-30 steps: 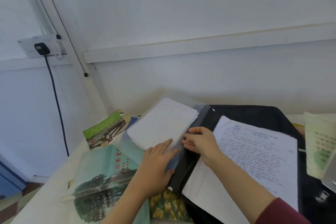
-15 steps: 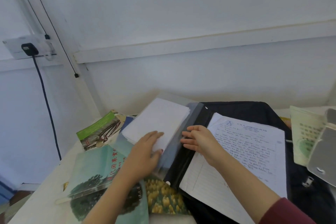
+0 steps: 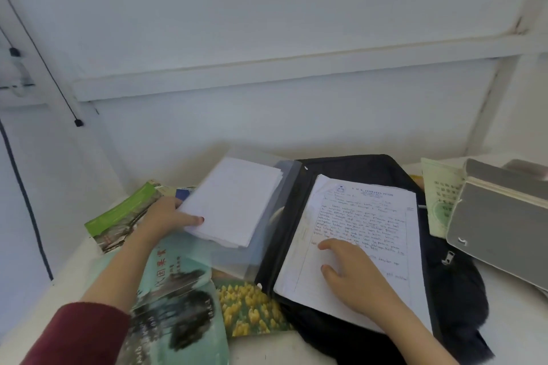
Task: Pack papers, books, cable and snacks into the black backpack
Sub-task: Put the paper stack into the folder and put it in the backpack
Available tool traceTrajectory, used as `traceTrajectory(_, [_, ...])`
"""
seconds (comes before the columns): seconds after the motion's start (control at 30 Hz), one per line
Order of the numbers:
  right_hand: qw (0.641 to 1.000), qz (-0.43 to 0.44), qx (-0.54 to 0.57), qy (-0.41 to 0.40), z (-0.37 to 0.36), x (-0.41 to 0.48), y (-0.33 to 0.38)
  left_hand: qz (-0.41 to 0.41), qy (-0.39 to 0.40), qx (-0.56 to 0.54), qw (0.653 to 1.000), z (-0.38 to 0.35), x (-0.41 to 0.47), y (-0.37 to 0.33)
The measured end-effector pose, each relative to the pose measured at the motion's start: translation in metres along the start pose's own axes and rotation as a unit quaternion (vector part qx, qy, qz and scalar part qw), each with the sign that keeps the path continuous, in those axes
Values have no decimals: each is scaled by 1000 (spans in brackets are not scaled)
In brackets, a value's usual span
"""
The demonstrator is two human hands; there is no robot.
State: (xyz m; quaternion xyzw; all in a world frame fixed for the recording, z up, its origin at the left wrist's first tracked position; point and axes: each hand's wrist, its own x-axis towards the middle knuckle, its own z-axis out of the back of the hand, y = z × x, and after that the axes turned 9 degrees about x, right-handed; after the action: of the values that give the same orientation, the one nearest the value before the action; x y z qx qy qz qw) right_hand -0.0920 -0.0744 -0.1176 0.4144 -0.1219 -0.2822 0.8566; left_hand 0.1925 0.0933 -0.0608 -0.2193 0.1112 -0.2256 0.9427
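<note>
A stack of blank papers (image 3: 234,201) is gripped at its 9 o'clock edge by the left hand (image 3: 166,218), thumb on top. The right hand (image 3: 353,272) is laid flat, fingers spread, holding nothing, on the handwritten papers (image 3: 364,228) atop the black backpack (image 3: 450,281).

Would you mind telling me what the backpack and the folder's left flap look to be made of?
The backpack looks like matte black woven fabric: it sags, creases and carries a metal zip pull. The folder's left flap looks like clear, slightly glossy plastic, since the book covers show through it.
</note>
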Motion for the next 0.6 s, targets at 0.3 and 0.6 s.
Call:
traceTrajectory(0.3, [986, -35, 144, -70, 5, -20, 10, -99, -6, -176, 979, 56, -38, -55])
traceTrajectory(0.6, [838, -41, 525, -147, 38, -26, 49, -316, 140, -127, 930, 12, -120, -126])
